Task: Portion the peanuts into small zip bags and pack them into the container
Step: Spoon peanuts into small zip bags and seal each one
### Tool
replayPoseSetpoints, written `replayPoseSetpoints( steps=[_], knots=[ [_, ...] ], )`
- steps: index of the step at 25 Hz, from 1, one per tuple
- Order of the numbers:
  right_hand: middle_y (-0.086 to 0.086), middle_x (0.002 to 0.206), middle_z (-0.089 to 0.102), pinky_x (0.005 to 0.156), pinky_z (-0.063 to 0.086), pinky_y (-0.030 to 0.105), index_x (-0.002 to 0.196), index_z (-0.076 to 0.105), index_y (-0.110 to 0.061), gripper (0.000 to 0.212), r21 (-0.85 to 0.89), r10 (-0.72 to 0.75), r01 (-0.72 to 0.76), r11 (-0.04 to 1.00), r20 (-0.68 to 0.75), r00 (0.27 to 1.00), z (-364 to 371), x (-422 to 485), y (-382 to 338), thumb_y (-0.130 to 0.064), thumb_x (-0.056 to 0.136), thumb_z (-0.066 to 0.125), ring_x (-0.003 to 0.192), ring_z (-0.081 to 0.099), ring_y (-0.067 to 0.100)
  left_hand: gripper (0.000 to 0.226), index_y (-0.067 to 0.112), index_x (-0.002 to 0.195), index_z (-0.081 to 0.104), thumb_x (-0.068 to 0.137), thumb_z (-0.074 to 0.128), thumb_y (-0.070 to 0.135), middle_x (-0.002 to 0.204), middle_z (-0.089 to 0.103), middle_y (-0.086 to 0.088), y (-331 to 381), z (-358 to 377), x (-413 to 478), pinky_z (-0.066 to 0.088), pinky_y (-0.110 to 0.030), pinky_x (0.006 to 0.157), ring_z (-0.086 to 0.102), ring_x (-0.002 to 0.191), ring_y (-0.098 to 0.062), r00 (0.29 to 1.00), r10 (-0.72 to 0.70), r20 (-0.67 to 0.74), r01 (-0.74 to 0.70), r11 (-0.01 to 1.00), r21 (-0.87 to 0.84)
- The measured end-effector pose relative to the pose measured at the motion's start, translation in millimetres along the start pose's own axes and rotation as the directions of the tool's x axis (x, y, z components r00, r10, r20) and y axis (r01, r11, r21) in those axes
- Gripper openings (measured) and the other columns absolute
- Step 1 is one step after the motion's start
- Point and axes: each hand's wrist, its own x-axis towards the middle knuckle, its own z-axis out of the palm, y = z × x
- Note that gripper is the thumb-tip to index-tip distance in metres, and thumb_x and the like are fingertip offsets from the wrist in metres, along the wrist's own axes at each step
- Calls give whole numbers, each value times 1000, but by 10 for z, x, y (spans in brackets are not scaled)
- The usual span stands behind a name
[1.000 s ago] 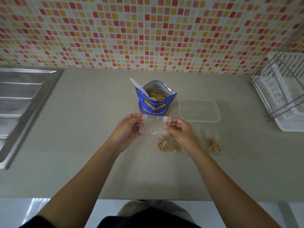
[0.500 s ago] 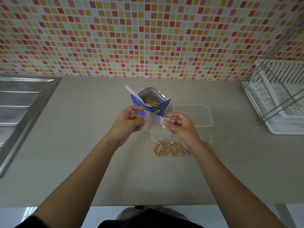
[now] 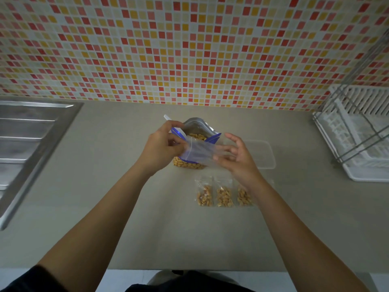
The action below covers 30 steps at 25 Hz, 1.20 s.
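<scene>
in front of the peanut bag (image 3: 196,126), the left hand (image 3: 162,148) pinched an empty zip bag (image 3: 199,153), right hand (image 3: 237,161) loose-fingered at its edge; spreading its mouth for filling seemed next.

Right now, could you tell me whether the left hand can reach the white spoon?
Probably yes: the white spoon sticks out of the peanut bag just behind the left hand, nothing between, though that hand pinches the empty zip bag.

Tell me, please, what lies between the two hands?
An empty clear zip bag stretches from the left hand to the right hand, in front of the peanut pouch; head view.
</scene>
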Motion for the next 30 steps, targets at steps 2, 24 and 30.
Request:
replayPoseSetpoints(
  steps=[2,24,30],
  knots=[
    [2,115,62,76,51,23,126,39,-36,64,104,31,-35,994,38,999,-7,21,-19,-6,79,69,100,63,15,46,23,120,47,81,63,5,81,74,-4,35,-24,29,56,-44,84,68,82,-21,1000,25,-11,-24,998,57],
    [4,123,59,99,30,24,126,53,-12,75,-691,-492,460,557,172,853,328,106,-125,-50,64,72,111,41,8,49,25,116,48,73,66,8,74,71,-14,131,93,60,56,-45,84,68,81,-25,996,-88,16,89,995,-35],
    [0,106,65,88,34,15,112,61,-14,51,-644,-540,486,591,132,831,329,127,-139,-37,68,75,99,50,10,43,22,112,51,74,66,8,67,68,-2,202,92,72,56,-29,72,63,72,-14,999,-55,0,55,996,64]
  ],
)
